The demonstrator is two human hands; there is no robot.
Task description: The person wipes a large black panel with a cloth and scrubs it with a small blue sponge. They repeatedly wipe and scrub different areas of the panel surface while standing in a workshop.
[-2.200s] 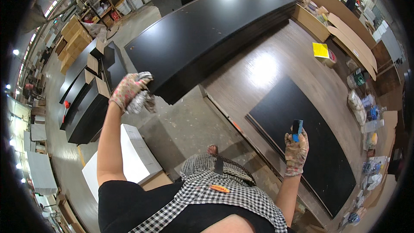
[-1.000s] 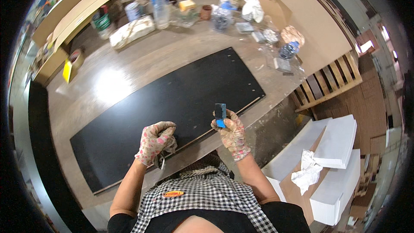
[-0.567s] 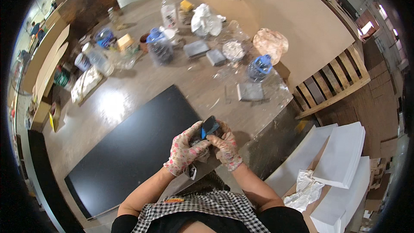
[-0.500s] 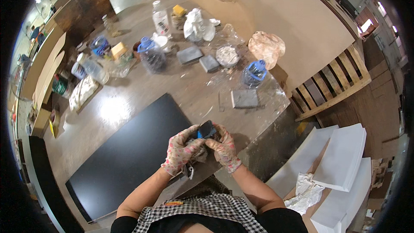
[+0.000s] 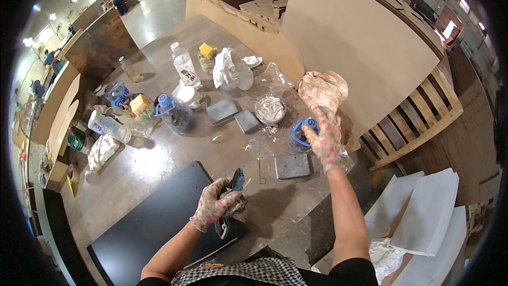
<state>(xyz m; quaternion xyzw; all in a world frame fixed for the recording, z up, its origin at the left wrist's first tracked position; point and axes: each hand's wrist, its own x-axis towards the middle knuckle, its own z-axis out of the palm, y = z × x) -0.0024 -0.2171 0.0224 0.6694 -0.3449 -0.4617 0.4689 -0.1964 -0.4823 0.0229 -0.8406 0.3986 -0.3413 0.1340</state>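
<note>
3 grey blocks [image 5: 222, 112] lie left of the right hand [image 5: 329, 140], spread at a plastic bottle [image 5: 297, 143]; left hand [image 5: 210, 205] clutches crumpled rag [image 5: 235, 213], dark slab [image 5: 238, 180].

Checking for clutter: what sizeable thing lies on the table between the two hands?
In the head view, a grey block lies between the left hand and the right hand, nearer the right.

A small blue-black piece [image 5: 238, 179] tilts upward above a crumpled grey rag [image 5: 234, 212], both in the left fingers [image 5: 221, 185]. A clear, blue-handled bottle [image 5: 296, 141] stands by the right fingers [image 5: 322, 119].
</note>
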